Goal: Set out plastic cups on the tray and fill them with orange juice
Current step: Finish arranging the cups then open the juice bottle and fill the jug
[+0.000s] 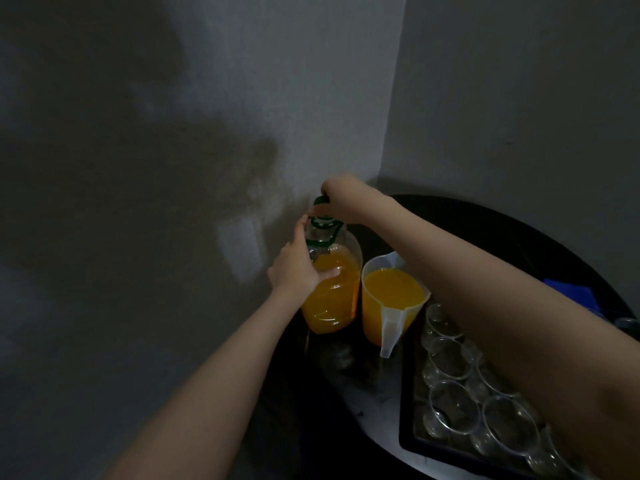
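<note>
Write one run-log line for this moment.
left hand grips juice bottle | right hand pinches green cap above neck | jug filled | cups on tray empty

This looks like a dim corner of a home or small serving room. Two plain grey plastered walls (485, 81) meet at far right, bare and unlit. A round black table (502, 220) is pushed into that corner. On it stand a big juice bottle (332, 299), a plastic measuring jug (391, 306) of orange juice and, at near right, a black tray (407, 410) of clear plastic cups (450, 403), household drinkware rather than shop or lab gear.
</note>
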